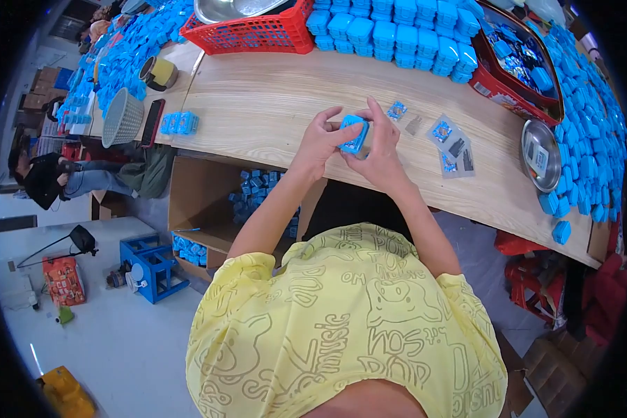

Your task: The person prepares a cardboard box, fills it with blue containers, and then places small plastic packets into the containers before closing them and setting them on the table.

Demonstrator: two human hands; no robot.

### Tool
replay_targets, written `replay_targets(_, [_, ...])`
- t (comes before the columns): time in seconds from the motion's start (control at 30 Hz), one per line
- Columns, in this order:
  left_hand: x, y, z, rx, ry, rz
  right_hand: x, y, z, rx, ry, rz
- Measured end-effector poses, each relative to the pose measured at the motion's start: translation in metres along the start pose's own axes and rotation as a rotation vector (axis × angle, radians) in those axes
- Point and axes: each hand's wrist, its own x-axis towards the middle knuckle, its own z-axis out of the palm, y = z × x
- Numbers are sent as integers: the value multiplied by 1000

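A small blue plastic box (353, 144) with a printed label is held between my two hands above the wooden table. My left hand (320, 145) grips it from the left, its thumb lying across the face of the box. On the other side, my right hand (381, 148) holds the right and lower edge, with the index finger raised. Just beyond the right hand lie a small printed card (397, 111) and a grey piece (414, 125). Farther right are clear plastic sheets (458, 148) with printed and dark patches.
Stacked blue boxes (390, 35) and a red basket (258, 35) line the back. A metal dish (540, 155) and a red tin (515, 97) stand right, beside heaped blue boxes (592, 139). A cardboard carton (198, 191) sits below. Another person (45, 174) sits at left.
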Motion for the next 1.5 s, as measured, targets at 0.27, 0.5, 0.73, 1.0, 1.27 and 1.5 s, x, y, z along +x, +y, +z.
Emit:
replay_targets(0.27, [-7, -10, -12, 551, 226, 367, 3, -3, 18, 11, -26, 74])
replay_targets(0.5, [-17, -8, -10, 914, 267, 444, -3, -4, 14, -94, -77, 58])
replay_targets(0.73, [-20, 12, -75, 1101, 529, 388, -22, 14, -36, -209, -65, 133])
replay_targets(1.0, [-17, 15, -204, 1458, 977, 598, -31, 15, -45, -236, -94, 205])
replay_targets(1.27, [-9, 12, -275, 1809, 1182, 713, -34, 13, -46, -346, -131, 288])
replay_targets(1.5, [-7, 9, -286, 1825, 1125, 715, -38, 15, -45, -442, -147, 327])
